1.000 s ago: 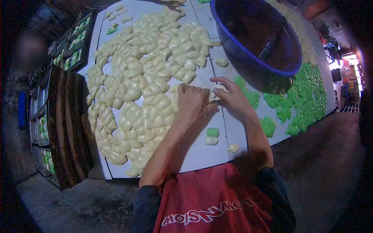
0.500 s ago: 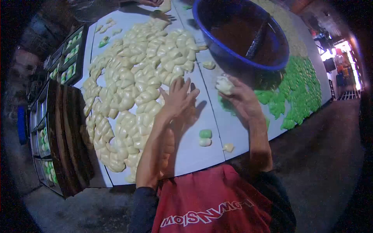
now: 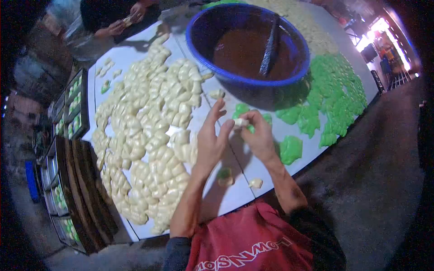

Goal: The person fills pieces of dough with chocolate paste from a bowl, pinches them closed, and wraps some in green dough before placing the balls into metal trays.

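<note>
Over the middle of the table, my right hand (image 3: pixel 258 137) pinches a small piece of pale dough (image 3: pixel 240 123) between thumb and fingers. My left hand (image 3: pixel 212 140) faces it with fingers stretched out, its thumb tip right at the dough. Below my left hand, a green and white pair of dough pieces (image 3: pixel 224 176) lies in shadow. A small pale scrap (image 3: pixel 255 183) rests to its right. Many cream dough pieces (image 3: pixel 153 180) spread over the left side of the table, close to my left forearm. Green dough (image 3: pixel 290 150) lies just right of my right hand.
Beyond my hands stands a blue basin (image 3: pixel 289 82) of brown filling with a dark-handled tool (image 3: pixel 270 47). More green dough pieces (image 3: pixel 337 99) cover the right side. Trays (image 3: pixel 74 108) with green and white pieces stand at left. Another person's hands (image 3: pixel 124 25) hold something small at the far left.
My left hand has lifted off the cream dough and come to my right hand, which has moved left with the pale dough. The view has shifted; the other person's hands now show more fully.
</note>
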`<state>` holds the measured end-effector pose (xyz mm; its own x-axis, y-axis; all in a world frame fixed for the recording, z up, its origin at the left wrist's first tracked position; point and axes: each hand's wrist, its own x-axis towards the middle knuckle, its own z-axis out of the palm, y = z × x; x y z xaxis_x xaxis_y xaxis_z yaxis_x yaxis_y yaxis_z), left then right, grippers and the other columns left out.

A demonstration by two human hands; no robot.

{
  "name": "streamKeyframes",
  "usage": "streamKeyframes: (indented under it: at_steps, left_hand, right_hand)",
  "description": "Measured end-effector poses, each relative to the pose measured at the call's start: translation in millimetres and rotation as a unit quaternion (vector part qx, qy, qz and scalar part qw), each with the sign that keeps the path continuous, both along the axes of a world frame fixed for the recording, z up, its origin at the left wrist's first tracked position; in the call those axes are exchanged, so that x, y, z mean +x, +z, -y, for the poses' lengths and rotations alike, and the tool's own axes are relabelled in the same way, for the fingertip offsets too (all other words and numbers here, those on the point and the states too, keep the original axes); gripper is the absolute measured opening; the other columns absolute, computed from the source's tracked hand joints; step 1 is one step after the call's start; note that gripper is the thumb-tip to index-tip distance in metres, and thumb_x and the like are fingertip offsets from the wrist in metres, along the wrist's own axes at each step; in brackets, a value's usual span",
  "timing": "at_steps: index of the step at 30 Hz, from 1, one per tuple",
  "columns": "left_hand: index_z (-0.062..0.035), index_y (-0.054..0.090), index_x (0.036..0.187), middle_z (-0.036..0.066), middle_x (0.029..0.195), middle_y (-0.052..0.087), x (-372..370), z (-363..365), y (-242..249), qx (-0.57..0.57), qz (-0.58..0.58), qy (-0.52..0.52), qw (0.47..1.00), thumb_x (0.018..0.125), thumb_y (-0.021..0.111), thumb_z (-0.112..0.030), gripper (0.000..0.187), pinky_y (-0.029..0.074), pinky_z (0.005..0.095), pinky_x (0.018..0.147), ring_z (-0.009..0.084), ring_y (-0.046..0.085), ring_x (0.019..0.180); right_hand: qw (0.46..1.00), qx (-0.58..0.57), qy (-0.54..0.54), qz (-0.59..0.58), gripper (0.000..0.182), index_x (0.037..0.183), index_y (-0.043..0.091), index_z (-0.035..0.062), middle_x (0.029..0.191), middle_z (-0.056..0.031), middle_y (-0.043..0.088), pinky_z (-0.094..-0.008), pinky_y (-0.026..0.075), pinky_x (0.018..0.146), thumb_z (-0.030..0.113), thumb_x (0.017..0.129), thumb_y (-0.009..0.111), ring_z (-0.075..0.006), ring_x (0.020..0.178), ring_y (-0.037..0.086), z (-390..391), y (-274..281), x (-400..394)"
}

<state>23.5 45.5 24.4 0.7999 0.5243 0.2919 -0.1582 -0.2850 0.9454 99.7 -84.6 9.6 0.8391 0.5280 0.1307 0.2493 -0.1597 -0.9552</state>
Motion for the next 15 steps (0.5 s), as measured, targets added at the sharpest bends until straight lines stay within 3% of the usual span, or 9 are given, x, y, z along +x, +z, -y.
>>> streamKeyframes:
  at_steps: [2,3,6,8,9,10,13,14,15]
  left_hand:
    - [0.0025,0.043,0.139,0.018,0.113,0.066,15.6,15.4,-2.0,0.041,0.123,0.021,0.991,0.093,0.058,-0.027,0.056,0.049,0.035,0.089,0.0303,0.066,0.101]
    - [0.0036,0.041,0.14,0.019,0.112,0.067,12.4,28.3,12.0,0.012,0.089,-0.022,0.996,0.094,0.057,-0.029,0.058,0.051,0.0335,0.087,0.029,0.067,0.098]
    - [0.0064,0.033,0.143,0.021,0.109,0.068,40.8,46.6,-7.1,-0.029,0.235,0.026,0.971,0.088,0.066,-0.044,0.082,0.052,0.0327,0.086,0.026,0.067,0.097]
    - [0.0072,0.028,0.145,0.022,0.108,0.068,52.3,59.3,-9.8,-0.128,0.233,0.03,0.963,0.081,0.07,-0.052,0.097,0.051,0.0333,0.087,0.0258,0.067,0.098]
    - [0.008,0.02,0.147,0.023,0.111,0.066,60.9,58.7,-16.0,-0.148,0.253,0.02,0.956,0.071,0.074,-0.057,0.113,0.052,0.0329,0.087,0.0279,0.067,0.097]
    - [0.0056,0.019,0.148,0.023,0.113,0.065,66.3,57.0,-17.3,-0.164,0.244,0.021,0.956,0.075,0.076,-0.049,0.107,0.052,0.0326,0.085,0.0269,0.067,0.096]
    - [-0.0002,0.021,0.149,0.021,0.117,0.064,49.8,47.6,-29.1,-0.247,0.136,-0.033,0.959,0.084,0.074,-0.028,0.089,0.053,0.0313,0.083,0.023,0.067,0.095]
    - [-0.0019,0.023,0.149,0.021,0.118,0.064,37.6,38.9,-34.0,-0.278,0.085,-0.06,0.955,0.086,0.073,-0.021,0.083,0.053,0.0308,0.082,0.0215,0.067,0.095]
    - [-0.0038,0.035,0.145,0.019,0.116,0.065,26.6,28.3,-23.3,-0.234,-0.019,-0.039,0.971,0.09,0.064,-0.007,0.061,0.053,0.03,0.083,0.0182,0.066,0.098]
  right_hand:
    - [0.981,0.166,-0.004,-0.104,0.028,0.106,0.058,0.0024,0.097,-0.0065,0.064,-0.0318,0.049,0.086,0.008,0.082,0.071,-0.0189,0.092,0.062,-11.1,21.3,-10.5]
    - [0.944,0.274,0.01,-0.182,0.027,0.106,0.057,0.0019,0.097,-0.0048,0.064,-0.0307,0.05,0.084,0.007,0.083,0.07,-0.0173,0.091,0.062,-14.9,37.0,-14.0]
    - [0.86,0.341,0.1,-0.366,0.023,0.107,0.057,0.0018,0.098,-0.0023,0.064,-0.026,0.05,0.079,0.005,0.087,0.067,-0.0116,0.088,0.062,1.2,57.0,-7.1]
    - [0.866,0.313,0.135,-0.366,0.019,0.106,0.057,0.0026,0.095,-0.0024,0.064,-0.0239,0.05,0.075,0.007,0.09,0.065,-0.0089,0.084,0.061,2.1,67.5,12.2]
    - [0.868,0.297,0.153,-0.366,0.017,0.105,0.057,0.0031,0.094,-0.0025,0.064,-0.0228,0.05,0.073,0.008,0.091,0.065,-0.0075,0.082,0.061,1.4,69.7,24.2]
    - [0.878,0.252,0.175,-0.367,0.016,0.104,0.058,0.0032,0.091,-0.003,0.064,-0.0234,0.051,0.071,0.012,0.092,0.064,-0.0089,0.078,0.062,0.4,66.0,40.8]
    - [0.935,0.198,0.154,-0.252,0.018,0.105,0.057,0.0035,0.09,-0.0068,0.066,-0.0263,0.053,0.071,0.015,0.093,0.064,-0.0112,0.08,0.065,-20.1,75.9,111.7]
    - [0.972,0.119,0.148,-0.139,0.019,0.103,0.058,0.0029,0.089,-0.0076,0.066,-0.0283,0.053,0.072,0.018,0.092,0.064,-0.0126,0.083,0.065,-27.0,83.4,139.5]
    - [0.989,-0.014,0.149,0.006,0.022,0.102,0.059,0.0023,0.089,-0.0113,0.067,-0.0322,0.053,0.073,0.019,0.089,0.064,-0.0189,0.084,0.067,-36.1,62.7,181.1]
